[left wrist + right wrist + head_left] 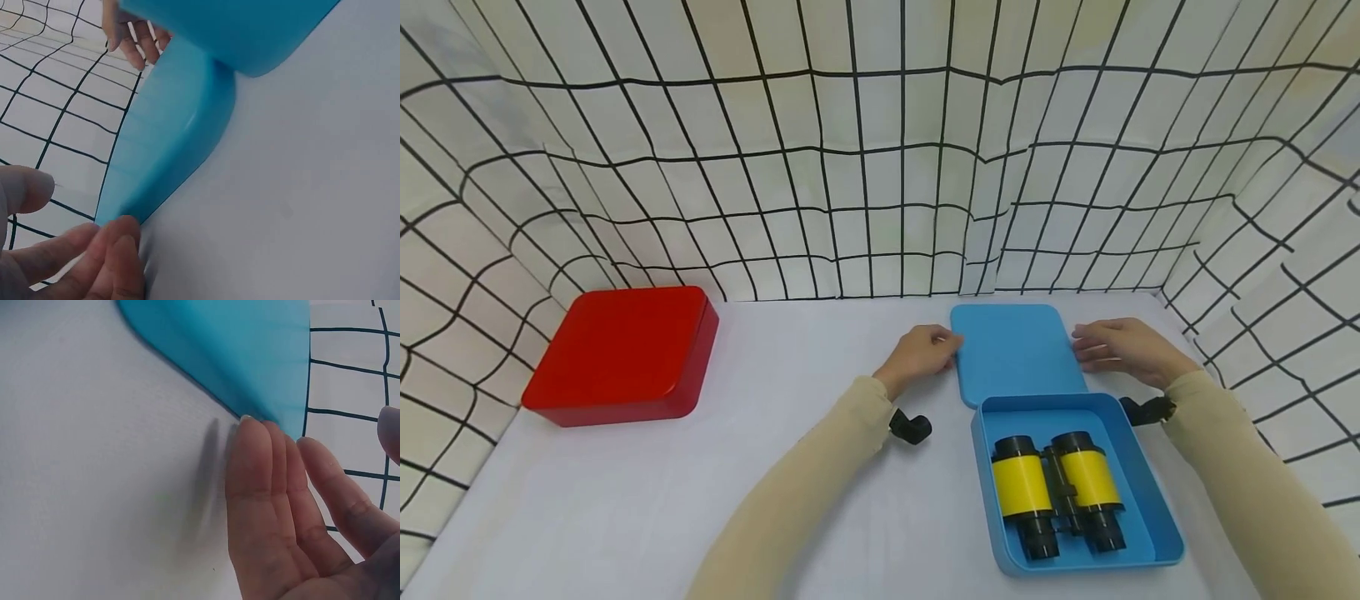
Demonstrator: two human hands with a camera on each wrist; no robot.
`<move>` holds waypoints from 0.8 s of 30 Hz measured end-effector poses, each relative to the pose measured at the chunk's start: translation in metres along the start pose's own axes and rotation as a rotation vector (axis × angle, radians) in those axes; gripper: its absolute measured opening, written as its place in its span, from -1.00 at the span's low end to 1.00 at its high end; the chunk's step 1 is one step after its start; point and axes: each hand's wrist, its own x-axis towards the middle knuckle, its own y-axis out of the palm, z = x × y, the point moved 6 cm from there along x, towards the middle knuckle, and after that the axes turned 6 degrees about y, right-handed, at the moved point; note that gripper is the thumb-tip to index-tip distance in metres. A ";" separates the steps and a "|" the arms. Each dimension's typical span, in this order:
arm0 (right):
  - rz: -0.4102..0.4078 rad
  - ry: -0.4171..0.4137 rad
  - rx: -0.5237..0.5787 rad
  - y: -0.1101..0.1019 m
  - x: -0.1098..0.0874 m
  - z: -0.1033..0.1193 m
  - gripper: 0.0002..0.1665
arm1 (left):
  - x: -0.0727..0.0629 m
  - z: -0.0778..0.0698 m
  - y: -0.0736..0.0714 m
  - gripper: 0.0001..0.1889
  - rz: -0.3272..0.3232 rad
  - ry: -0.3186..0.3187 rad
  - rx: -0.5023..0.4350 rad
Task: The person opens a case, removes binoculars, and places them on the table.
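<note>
A light-blue lid [1018, 354] lies flat on the white table, just behind an open blue box [1138, 479]. Inside the box rest yellow-and-black binoculars [1022, 487]. My left hand [921, 354] is at the lid's left edge. In the left wrist view, its bent fingers [122, 256] touch the lid's side, and the thumb stays apart from them. On the opposite side, my right hand [1123, 346] has its fingers extended toward the lid's right edge. Its fingertips [250, 434] meet the lid's corner in the right wrist view, with the thumb held away.
A closed red box [625, 350] sits at the back left of the white table [805, 375]. White walls with a black grid [880, 167] enclose the back and sides. The blue box's back rim stands against the lid's front edge.
</note>
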 end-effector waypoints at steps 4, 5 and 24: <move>-0.004 -0.014 -0.014 -0.004 -0.009 0.003 -0.13 | -0.007 -0.004 0.003 -0.54 -0.026 0.055 -0.013; -0.006 -0.017 -0.022 -0.005 -0.012 0.004 -0.13 | -0.009 -0.005 0.004 -0.55 -0.034 0.067 -0.007; -0.169 -0.185 -0.203 -0.010 -0.074 0.033 -0.33 | -0.073 -0.035 0.029 -0.65 -0.136 0.320 0.142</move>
